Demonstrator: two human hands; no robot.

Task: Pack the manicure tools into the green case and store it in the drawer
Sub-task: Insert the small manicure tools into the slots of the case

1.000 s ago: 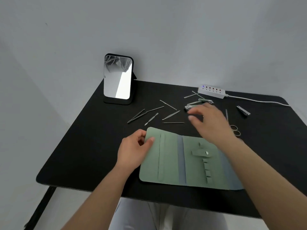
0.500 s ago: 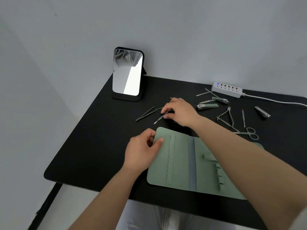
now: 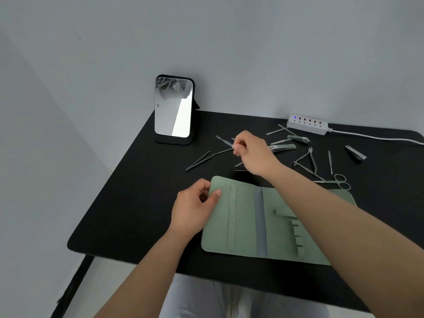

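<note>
With the left hand (image 3: pixel 191 211) pinching the corner of the open green case (image 3: pixel 243 216) on the black table (image 3: pixel 128 203), the right hand (image 3: pixel 253 152) pinches a thin metal tool (image 3: pixel 222 151) by its end, so it could slip or nudge the tweezers (image 3: pixel 197 161) beside it.

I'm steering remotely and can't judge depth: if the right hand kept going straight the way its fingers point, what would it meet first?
The right hand, pinching a thin tool, points left and slightly away. Next in that line is probably the thin pick just beyond its fingertips, then the mirror; depth is unclear from one view.
</note>
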